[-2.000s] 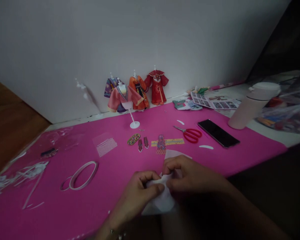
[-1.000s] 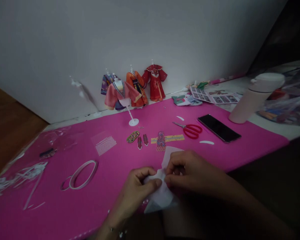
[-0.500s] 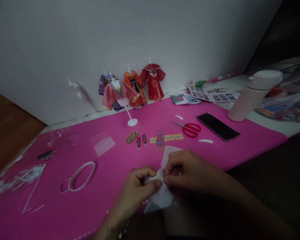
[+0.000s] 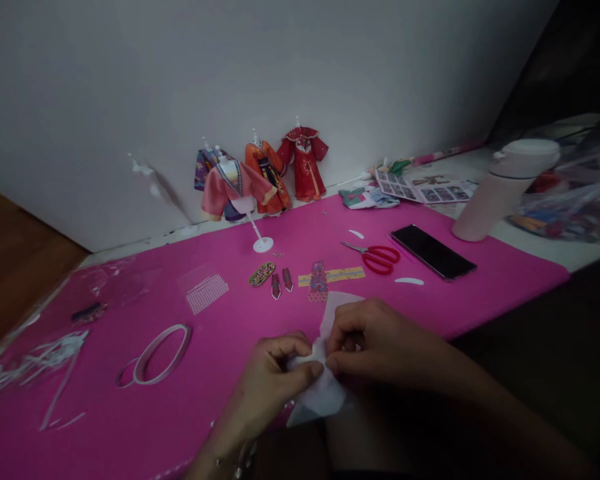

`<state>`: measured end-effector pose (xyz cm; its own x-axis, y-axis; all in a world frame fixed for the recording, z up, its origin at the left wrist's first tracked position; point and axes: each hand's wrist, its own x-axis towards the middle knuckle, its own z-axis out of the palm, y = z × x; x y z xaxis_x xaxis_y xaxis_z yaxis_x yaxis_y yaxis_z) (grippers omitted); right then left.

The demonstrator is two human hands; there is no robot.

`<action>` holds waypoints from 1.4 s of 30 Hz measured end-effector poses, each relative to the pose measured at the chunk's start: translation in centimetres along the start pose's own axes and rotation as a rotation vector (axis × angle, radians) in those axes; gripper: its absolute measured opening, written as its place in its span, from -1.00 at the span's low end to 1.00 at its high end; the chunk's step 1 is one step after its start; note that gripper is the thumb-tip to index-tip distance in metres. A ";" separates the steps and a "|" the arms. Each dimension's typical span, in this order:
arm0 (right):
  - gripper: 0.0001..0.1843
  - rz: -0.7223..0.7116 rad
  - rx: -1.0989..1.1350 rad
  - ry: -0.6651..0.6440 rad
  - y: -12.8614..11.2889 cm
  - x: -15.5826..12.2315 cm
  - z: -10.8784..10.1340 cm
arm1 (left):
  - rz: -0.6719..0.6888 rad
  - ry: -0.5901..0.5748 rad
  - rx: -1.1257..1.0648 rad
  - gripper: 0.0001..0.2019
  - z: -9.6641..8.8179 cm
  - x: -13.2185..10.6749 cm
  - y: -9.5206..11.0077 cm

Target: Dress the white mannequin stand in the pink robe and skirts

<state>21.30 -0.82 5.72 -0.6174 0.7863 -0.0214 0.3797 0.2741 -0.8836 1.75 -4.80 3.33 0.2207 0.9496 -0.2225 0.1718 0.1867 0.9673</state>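
Observation:
Near the front edge of the pink mat, a thin white translucent fabric piece (image 4: 325, 397) is pinched between both hands. My left hand (image 4: 280, 373) grips its left side, thumb on top. My right hand (image 4: 363, 333) closes its thumb and fingers on the fabric close beside the left thumb. One part of the fabric spreads up behind the right hand, and another hangs over the mat's edge. Just beyond lie a patterned cutout strip (image 4: 319, 280) across a yellow band (image 4: 347, 275), two small dark red pointed pieces (image 4: 276, 285) and an oval patterned piece (image 4: 263, 274).
Red-handled scissors (image 4: 380, 259), a black phone (image 4: 434, 252) and a pale bottle (image 4: 505, 190) stand or lie right. Miniature garments on stands (image 4: 237, 190) line the wall. Left are a rhinestone sheet (image 4: 207, 293), a ring of white tape (image 4: 163, 353) and white ribbons (image 4: 35, 367).
The view has shifted slightly, so the table's things appear a little further left. Both hands keep their pinch on the white fabric, with hardly any visible movement.

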 end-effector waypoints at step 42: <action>-0.94 -0.003 -0.015 0.014 -0.4 -0.3 -0.1 | 0.067 0.031 0.009 -0.86 0.3 -0.3 0.6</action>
<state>21.39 -1.12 6.08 -0.6090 0.7931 -0.0120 0.3880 0.2847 -0.8766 2.11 -5.05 3.94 0.2024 0.9672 -0.1537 0.1663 0.1207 0.9787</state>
